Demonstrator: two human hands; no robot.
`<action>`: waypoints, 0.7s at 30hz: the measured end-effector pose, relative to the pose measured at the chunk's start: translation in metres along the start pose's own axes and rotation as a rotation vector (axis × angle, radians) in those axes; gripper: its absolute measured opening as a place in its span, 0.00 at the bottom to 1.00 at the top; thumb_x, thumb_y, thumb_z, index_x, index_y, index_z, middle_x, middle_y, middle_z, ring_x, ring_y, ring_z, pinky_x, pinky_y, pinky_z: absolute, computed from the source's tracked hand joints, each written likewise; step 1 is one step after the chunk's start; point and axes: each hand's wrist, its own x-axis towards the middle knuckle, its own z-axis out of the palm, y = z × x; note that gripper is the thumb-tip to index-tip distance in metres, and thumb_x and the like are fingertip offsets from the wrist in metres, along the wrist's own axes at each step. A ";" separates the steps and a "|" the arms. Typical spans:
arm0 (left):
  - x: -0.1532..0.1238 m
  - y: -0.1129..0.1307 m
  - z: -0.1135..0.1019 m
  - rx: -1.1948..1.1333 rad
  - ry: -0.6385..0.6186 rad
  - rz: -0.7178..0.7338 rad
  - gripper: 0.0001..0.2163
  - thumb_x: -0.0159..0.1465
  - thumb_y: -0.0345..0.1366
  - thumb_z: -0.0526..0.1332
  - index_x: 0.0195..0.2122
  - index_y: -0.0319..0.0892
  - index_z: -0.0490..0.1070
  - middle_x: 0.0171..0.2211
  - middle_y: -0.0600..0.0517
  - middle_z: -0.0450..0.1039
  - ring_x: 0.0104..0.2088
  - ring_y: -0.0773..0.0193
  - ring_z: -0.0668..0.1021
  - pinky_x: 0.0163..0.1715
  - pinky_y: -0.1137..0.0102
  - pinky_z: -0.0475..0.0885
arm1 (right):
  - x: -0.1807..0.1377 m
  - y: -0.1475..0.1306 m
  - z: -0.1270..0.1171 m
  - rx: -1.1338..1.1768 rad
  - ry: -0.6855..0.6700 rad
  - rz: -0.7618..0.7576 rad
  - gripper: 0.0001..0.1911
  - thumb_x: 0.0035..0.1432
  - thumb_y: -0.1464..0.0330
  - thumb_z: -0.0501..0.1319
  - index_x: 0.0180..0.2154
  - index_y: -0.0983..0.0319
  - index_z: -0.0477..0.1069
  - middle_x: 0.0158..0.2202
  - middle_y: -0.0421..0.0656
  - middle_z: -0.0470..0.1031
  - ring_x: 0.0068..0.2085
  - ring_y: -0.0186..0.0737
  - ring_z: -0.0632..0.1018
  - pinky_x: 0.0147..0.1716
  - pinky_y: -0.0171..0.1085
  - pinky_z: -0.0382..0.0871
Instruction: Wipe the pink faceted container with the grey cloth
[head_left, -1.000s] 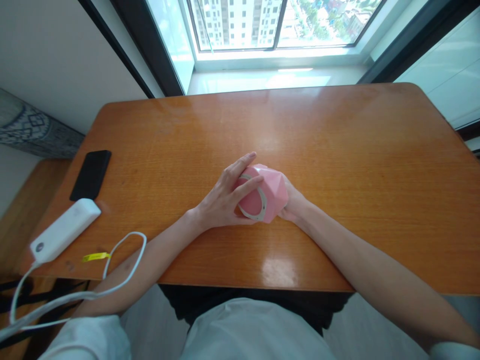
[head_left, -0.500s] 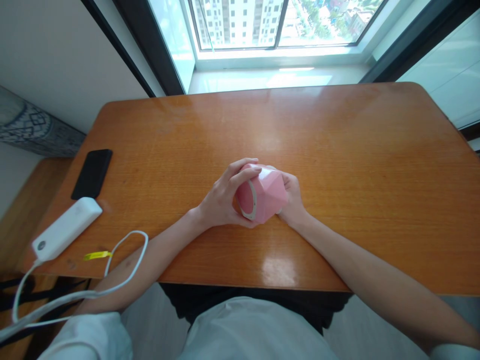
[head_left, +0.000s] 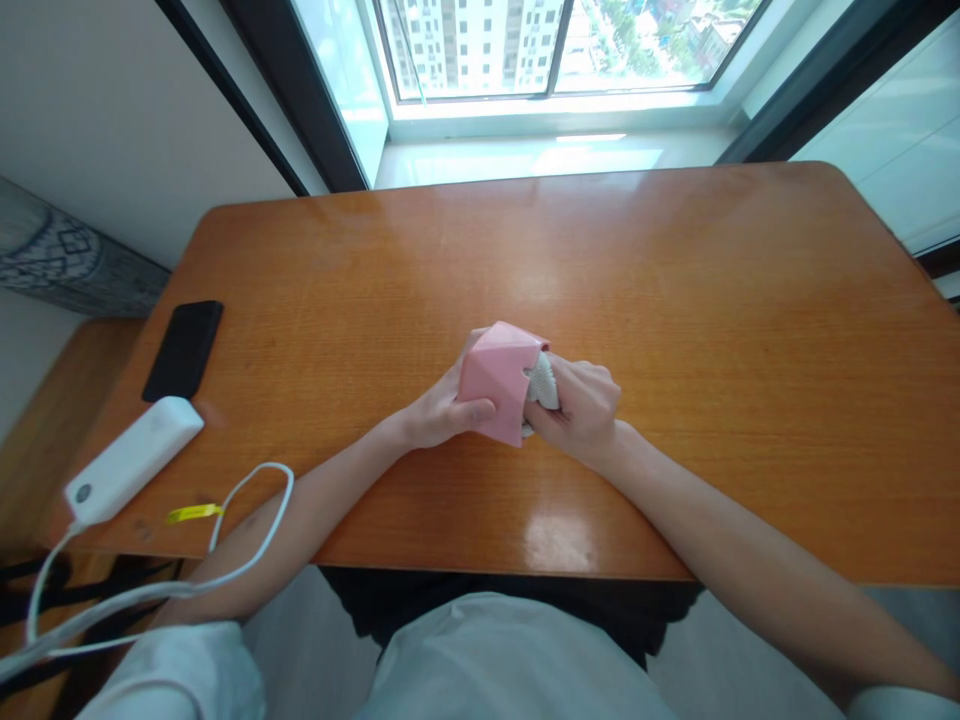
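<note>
My left hand (head_left: 442, 405) is wrapped round a pink faceted vessel (head_left: 495, 375) that looks like a small pot or cup. Its thumb lies along the near side, while the other fingers are mostly hidden behind. The vessel is tipped on its side, one edge facing right. At that edge my right hand (head_left: 585, 405) grips a white, ribbed cloth (head_left: 543, 383), bunched against the vessel. Whether part of the cloth is inside the vessel, I cannot tell. Both hands are above the front middle of the table.
The brown wooden table (head_left: 712, 350) reaches back to a window ledge. At its left are a black phone (head_left: 184, 350) and a white power bank-like device (head_left: 135, 460). A white cable (head_left: 281, 500) with a yellow tag (head_left: 193, 513) crosses near my left forearm.
The pink vessel has turned in my hands and shifted slightly left. My left thumb now lies on its near side. My right hand has come out from behind it, showing the white cloth.
</note>
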 end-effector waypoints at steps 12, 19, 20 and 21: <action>-0.003 -0.013 -0.004 0.344 0.084 0.324 0.72 0.47 0.74 0.78 0.84 0.63 0.34 0.85 0.37 0.43 0.80 0.29 0.65 0.74 0.35 0.71 | 0.003 -0.006 0.006 0.315 0.070 0.395 0.12 0.64 0.64 0.65 0.27 0.57 0.73 0.21 0.35 0.71 0.22 0.32 0.66 0.24 0.35 0.60; -0.001 -0.011 -0.021 0.994 0.074 0.647 0.59 0.59 0.63 0.79 0.83 0.70 0.42 0.86 0.46 0.40 0.84 0.36 0.55 0.79 0.34 0.62 | 0.016 0.003 0.014 1.021 -0.066 1.047 0.19 0.46 0.53 0.81 0.31 0.58 0.81 0.27 0.38 0.80 0.27 0.35 0.72 0.26 0.34 0.69; -0.001 -0.011 -0.022 1.033 0.083 0.669 0.56 0.61 0.61 0.78 0.83 0.68 0.44 0.86 0.45 0.41 0.84 0.37 0.56 0.79 0.36 0.63 | 0.016 0.004 0.014 1.062 -0.104 1.095 0.19 0.43 0.53 0.82 0.30 0.58 0.82 0.26 0.38 0.80 0.26 0.35 0.72 0.25 0.34 0.69; -0.002 -0.011 -0.022 1.060 0.092 0.683 0.54 0.63 0.60 0.77 0.83 0.65 0.46 0.86 0.43 0.44 0.83 0.38 0.59 0.78 0.38 0.65 | 0.017 0.005 0.014 1.084 -0.136 1.130 0.20 0.41 0.54 0.83 0.30 0.58 0.82 0.26 0.38 0.80 0.26 0.35 0.72 0.25 0.34 0.70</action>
